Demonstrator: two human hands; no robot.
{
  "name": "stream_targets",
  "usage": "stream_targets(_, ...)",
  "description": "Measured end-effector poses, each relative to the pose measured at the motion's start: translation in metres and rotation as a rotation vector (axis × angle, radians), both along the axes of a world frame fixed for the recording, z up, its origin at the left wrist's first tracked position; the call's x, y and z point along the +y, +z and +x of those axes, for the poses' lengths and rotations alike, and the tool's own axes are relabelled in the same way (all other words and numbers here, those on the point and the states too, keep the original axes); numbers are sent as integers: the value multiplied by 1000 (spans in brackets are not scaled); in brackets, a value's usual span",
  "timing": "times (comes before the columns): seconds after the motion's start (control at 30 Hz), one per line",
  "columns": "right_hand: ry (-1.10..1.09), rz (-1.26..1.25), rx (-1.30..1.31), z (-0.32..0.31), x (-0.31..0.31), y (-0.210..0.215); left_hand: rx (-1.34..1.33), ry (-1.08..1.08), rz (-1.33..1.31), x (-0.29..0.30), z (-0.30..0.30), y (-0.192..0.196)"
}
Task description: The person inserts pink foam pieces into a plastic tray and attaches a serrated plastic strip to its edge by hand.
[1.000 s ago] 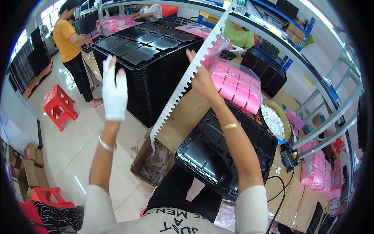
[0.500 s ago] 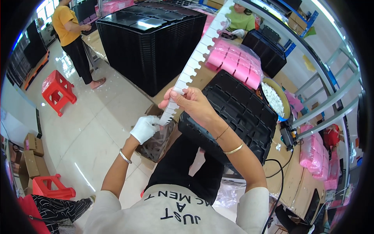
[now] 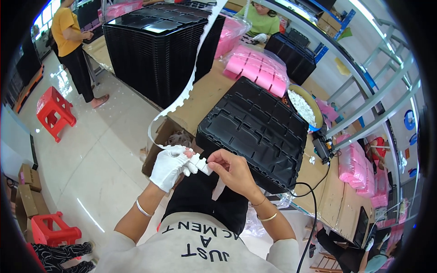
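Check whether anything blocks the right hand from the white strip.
Nothing visible does: the right hand has its fingertips at the near end of the white strip. The gloved left hand grips the strip just to the left, without covering that end.

A brown table (image 3: 193, 102) carries a tall black stack (image 3: 150, 61) on the left, a black tray (image 3: 255, 129) at its near edge, pink foam (image 3: 256, 68) behind that, and pink packs (image 3: 357, 166) and a bowl (image 3: 317, 113) of white pieces (image 3: 300, 104) to the right. Two red stools (image 3: 55, 108) stand on the pale floor (image 3: 104, 152).
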State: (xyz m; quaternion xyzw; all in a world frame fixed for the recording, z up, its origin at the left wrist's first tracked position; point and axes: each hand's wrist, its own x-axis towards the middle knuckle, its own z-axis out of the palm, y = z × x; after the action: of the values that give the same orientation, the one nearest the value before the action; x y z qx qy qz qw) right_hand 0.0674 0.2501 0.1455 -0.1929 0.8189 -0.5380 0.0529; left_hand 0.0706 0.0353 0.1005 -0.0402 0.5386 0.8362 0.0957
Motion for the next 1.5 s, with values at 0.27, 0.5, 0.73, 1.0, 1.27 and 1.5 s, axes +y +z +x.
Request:
stream_targets(0.27, -30, 138, 302, -22, 7, 6, -77, -97, 69, 10, -13, -16)
stream_targets(0.5, -272, 383, 551, -185, 77, 44, -146, 63, -214, -4, -42, -80)
stream_targets(0.73, -330, 656, 403, -309, 112, 14, -112, 281, -439, -35, -53, -162)
stream_targets(1.0, -326, 777, 533, -326, 104, -5, -131, 200, -553, -40, -59, -155)
stream_targets(1.27, -223, 791, 572, -338, 114, -4, -229, 158, -322, -19, -69, -115)
stream_targets(1.5, -141, 901, 721, -336, 105, -4, -259, 60, -381, -24, -67, -107)
